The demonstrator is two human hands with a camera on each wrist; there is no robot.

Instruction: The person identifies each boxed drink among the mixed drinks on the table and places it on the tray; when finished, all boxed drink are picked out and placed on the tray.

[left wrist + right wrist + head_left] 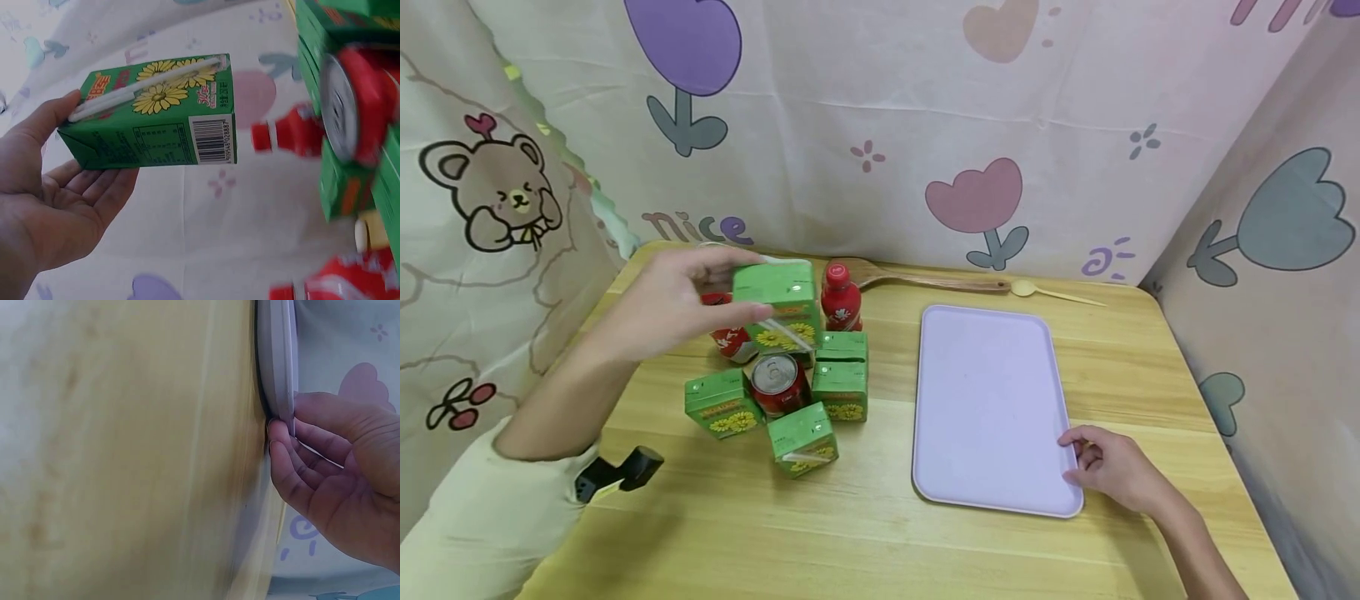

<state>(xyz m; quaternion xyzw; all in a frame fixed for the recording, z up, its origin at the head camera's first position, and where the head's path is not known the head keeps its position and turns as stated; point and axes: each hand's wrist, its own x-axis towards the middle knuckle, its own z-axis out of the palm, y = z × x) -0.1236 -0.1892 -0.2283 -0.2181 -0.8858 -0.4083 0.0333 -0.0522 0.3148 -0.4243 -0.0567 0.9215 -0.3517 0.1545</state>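
Observation:
My left hand (673,304) grips a green drink carton (162,119) with yellow flowers and a straw on its side, thumb on one face and fingers on another. In the head view that carton is held above a cluster on the table: a red can (777,385), several more green cartons (722,404), and a red bottle (841,298). A second red item (730,337) is partly hidden behind the left hand. At the right, my right hand (1112,468) pinches the right edge of a pale lilac tray (988,408) between thumb and fingers.
A wooden spatula (940,282) and a small yellow spoon (1052,291) lie along the back edge of the wooden table (865,550). Patterned cloth (820,142) hangs behind and at both sides. The tray stands right of the cartons, with bare tabletop between them.

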